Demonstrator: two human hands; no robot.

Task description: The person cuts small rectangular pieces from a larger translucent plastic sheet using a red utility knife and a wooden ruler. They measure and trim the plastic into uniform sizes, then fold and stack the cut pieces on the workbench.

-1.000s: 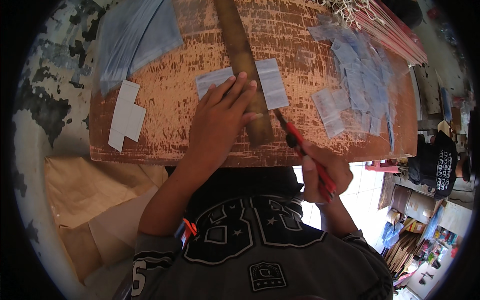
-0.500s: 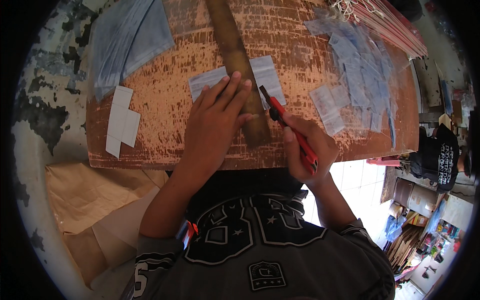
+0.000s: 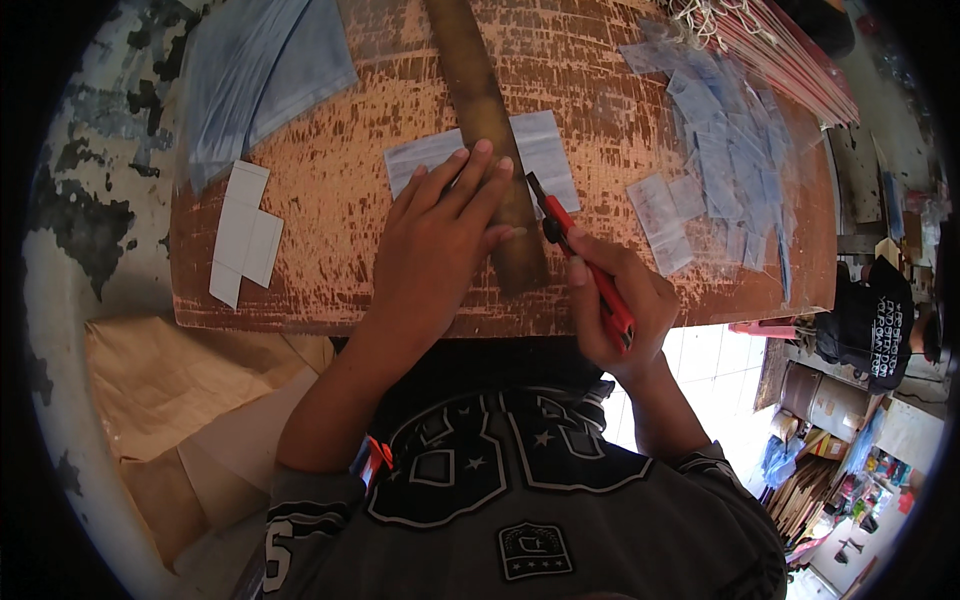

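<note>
My left hand [image 3: 440, 225] lies flat with fingers stretched out, pressing on a long dark brown straight strip [image 3: 483, 105] like a ruler and on the sheet beside it. Under the strip lies a small bluish translucent plastic sheet [image 3: 553, 150], showing on both sides of it. In my right hand [image 3: 628, 295] is a red utility knife [image 3: 607, 295], its dark blade out. The blade's tip is close to the strip's right edge, over the sheet; whether it touches the sheet I cannot tell.
The worn wooden table [image 3: 330, 220] carries large plastic sheets [image 3: 290, 80] at far left and a white card template [image 3: 245, 235] below them. Cut plastic pieces [image 3: 730, 150] are heaped at right, near red-and-white sticks [image 3: 780, 60]. A person [image 3: 870, 325] is at far right.
The whole view has shifted slightly. Both hands, the strip, the knife and the sheet keep nearly the same places relative to each other.
</note>
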